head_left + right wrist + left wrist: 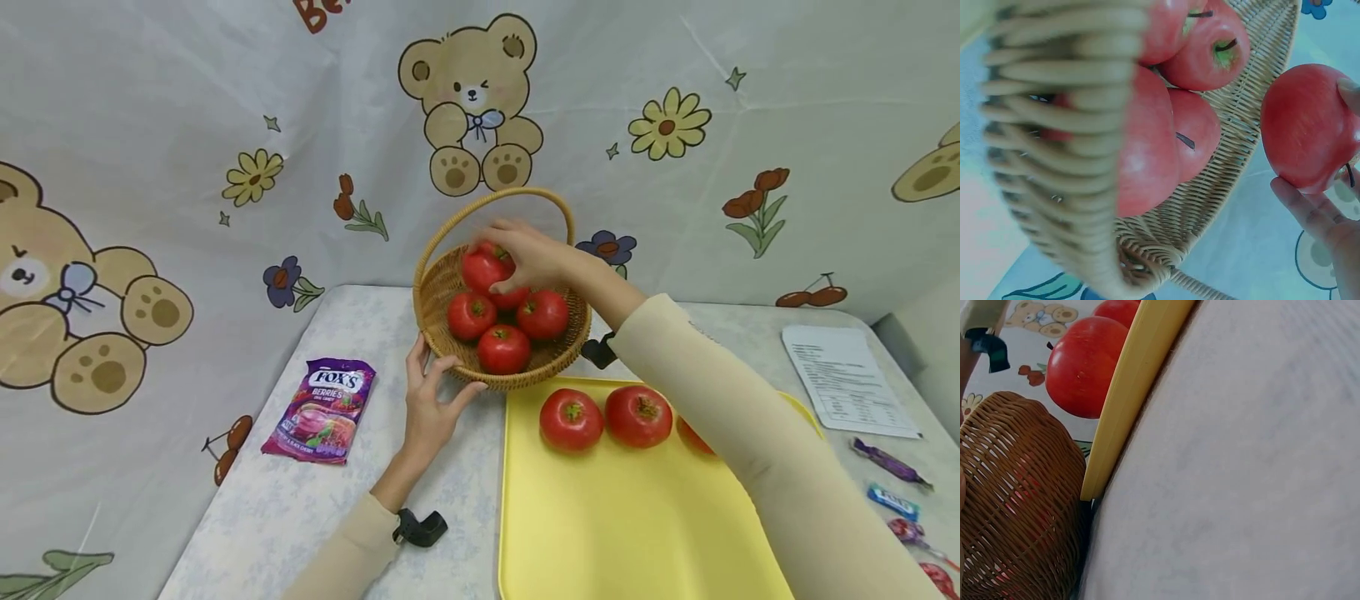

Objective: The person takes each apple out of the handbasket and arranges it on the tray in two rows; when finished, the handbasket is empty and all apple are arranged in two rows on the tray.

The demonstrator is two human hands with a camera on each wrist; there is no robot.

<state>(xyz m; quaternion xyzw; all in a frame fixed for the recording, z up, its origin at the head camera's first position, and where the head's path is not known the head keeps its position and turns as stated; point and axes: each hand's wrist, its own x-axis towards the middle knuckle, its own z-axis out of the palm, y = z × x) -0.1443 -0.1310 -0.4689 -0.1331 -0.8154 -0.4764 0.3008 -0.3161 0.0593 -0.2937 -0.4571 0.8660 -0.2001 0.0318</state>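
My right hand (525, 254) holds a red apple (1307, 128) above the back of a wicker basket (547, 371); thumb and fingers are round the fruit. Several red apples (504, 349) lie inside the basket, partly covered by this hand in the head view. With spread fingers, my left hand (433, 404) touches the outside of the basket at its front left. In the left wrist view that hand is almost wholly out of frame, beside the woven wall. More red apples (572, 420) sit on a yellow tray (630, 525), one partly behind the right sleeve.
A purple candy bag (321, 411) lies left of the basket. At the right are a printed white sheet (850, 379) and wrapped candies (892, 502). The basket's tall handle (442, 231) arches over its opening. A bear-patterned cloth (637, 217) hangs behind the table.
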